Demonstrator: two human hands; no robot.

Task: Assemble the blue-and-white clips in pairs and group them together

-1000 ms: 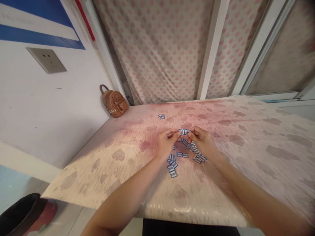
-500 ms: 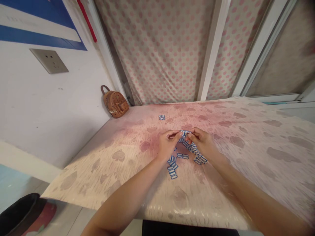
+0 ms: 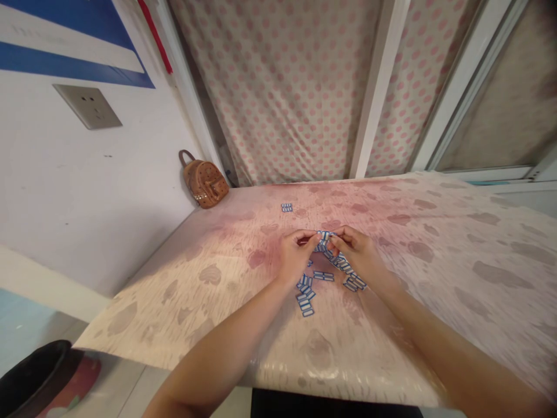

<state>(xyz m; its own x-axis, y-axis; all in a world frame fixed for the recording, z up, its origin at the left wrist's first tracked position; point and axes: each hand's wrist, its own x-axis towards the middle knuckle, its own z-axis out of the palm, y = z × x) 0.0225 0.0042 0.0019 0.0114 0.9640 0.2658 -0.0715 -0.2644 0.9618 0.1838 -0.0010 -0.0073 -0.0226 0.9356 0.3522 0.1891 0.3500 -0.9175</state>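
Between my two hands is a small flat blue-and-white piece (image 3: 324,235), pinched at its left end by my left hand (image 3: 299,248) and at its right by my right hand (image 3: 353,246). Both hands have their fingertips closed on it, just above the table. Beneath and in front of them lies a loose heap of similar blue-and-white pieces (image 3: 343,266), partly covered by my right hand. Nearer me, a separate piece (image 3: 323,276) rests flat, with an overlapping row of pieces (image 3: 305,297) to its left. What is printed on them is too small to read.
A small block of blue-and-white pieces (image 3: 286,207) lies farther back on the patterned tablecloth (image 3: 256,313). At the back left corner a brown mini backpack (image 3: 205,181) leans by the wall. A dotted curtain (image 3: 287,93) hangs behind the table. A dark bin-like container (image 3: 47,377) stands on the floor at lower left.
The piece between my hands has shifted very slightly left. Both hands keep their grip on it, and the pieces on the table lie as before.
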